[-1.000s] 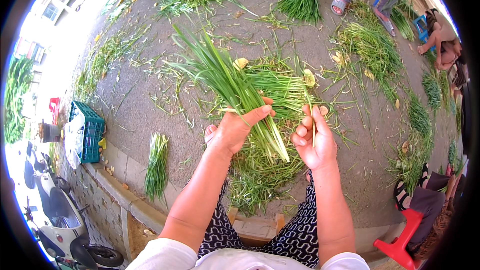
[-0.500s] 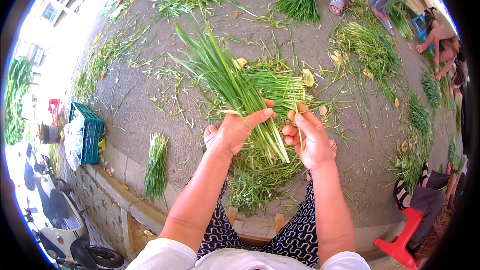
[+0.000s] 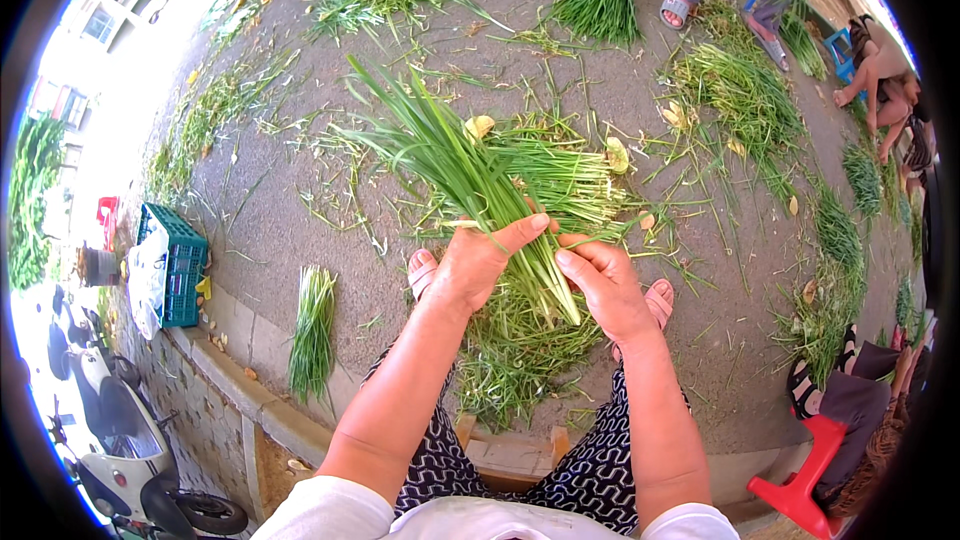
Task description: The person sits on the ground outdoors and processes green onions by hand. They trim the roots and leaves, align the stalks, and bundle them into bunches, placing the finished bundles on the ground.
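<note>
1. Held leaf bundle (image 3: 445,160): smooth, slight sheen.
2. Ground (image 3: 265,240): rough, matt, looks like asphalt.
3. Crate (image 3: 184,285), left: teal plastic, latticed.
4. Bag (image 3: 149,275) in it: thin crinkled plastic.
5. Stool (image 3: 803,482), near right: smooth glossy red plastic.
6. Trousers (image 3: 600,455), near: soft patterned cloth.
7. Scooter (image 3: 118,475), near left: glossy white panels, dark rubber-looking tyre (image 3: 215,514).

Bright daylight lit the pavement (image 3: 260,205) right of the teal crate (image 3: 184,280) softly; above the crate, glare bleached the background; below it, the curb (image 3: 275,415) bowed.
</note>
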Tool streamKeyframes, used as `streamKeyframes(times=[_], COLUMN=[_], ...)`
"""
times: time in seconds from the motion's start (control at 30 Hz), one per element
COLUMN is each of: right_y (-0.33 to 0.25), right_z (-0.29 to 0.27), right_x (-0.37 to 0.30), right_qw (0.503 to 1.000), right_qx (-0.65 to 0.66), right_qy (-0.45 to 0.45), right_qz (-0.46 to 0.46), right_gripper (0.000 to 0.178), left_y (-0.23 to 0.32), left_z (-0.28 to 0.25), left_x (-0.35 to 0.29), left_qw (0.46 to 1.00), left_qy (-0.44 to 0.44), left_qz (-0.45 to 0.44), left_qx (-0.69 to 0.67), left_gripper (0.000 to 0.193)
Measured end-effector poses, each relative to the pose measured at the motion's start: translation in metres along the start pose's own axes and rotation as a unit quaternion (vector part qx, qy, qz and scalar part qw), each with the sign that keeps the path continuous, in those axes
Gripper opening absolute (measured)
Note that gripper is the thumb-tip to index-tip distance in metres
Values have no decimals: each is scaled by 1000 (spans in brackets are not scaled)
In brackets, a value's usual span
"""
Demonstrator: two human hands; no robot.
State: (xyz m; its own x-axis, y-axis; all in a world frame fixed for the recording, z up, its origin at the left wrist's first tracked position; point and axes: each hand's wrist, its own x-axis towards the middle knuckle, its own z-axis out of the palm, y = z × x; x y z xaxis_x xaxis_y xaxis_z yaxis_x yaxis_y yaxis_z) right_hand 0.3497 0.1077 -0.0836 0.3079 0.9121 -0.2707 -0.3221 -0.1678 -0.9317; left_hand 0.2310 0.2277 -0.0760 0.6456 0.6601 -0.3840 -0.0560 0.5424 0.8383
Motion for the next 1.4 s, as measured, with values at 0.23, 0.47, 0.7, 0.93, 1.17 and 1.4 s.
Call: streamKeyframes(times=[0.23,0.47,0.7,0.93,1.17,1.4], right_y=[3,8,10,1,-8,-4], right_z=[0,6,3,-10,-47,-46], right_x=[0,3,3,4,2,-16], right_qw=[999,992,987,958,975,797], right_qx=[-2,60,94,210,76,-581], right_qy=[45,108,131,191,207,-127], right_qz=[-19,-19,-24,-44,9,100], right_gripper=[29,30,32,24,21,33], left_y=[-1,-5,2,9,26,40], left_z=[3,1,-3,-20,-41,-48], left_x=[1,1,2,8,9,4], left_qw=[1000,997,996,988,974,976], left_qy=[28,57,76,116,167,150], left_qz=[12,51,36,69,94,110], left_qx=[5,0,-43,-74,-120,-112], left_gripper=[22,20,20,23,21,21])
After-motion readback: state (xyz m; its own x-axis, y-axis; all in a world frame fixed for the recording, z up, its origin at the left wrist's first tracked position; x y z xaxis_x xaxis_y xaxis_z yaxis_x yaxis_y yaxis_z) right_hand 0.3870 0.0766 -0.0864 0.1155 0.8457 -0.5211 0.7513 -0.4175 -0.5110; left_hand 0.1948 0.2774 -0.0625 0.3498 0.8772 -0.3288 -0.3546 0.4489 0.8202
